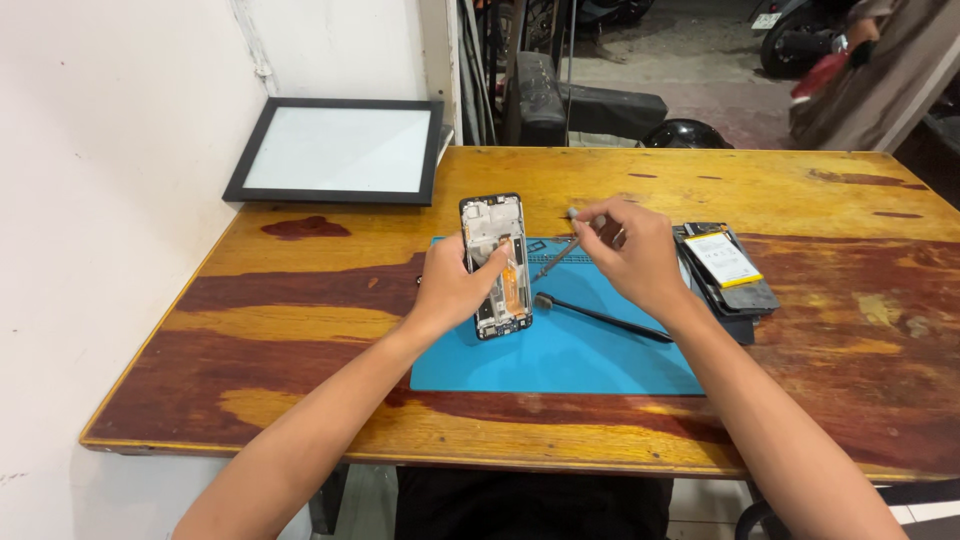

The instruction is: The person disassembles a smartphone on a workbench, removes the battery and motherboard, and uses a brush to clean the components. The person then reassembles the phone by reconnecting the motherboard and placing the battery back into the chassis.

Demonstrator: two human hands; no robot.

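Observation:
An opened black phone frame [496, 262] stands tilted on the blue work mat [560, 350], its inner parts and an orange flex strip showing. My left hand [452, 288] grips its left side, thumb across the middle. My right hand [632, 255] holds a thin screwdriver [560, 256] with a pale blue cap, its tip pointing down-left towards the phone. A black brush-like tool [600, 316] lies on the mat just under my right hand.
A phone battery and a back cover [728, 266] lie stacked at the mat's right edge. A black-framed white panel [338, 150] leans at the wooden table's back left, by the white wall. A person and parked scooters are beyond the far edge.

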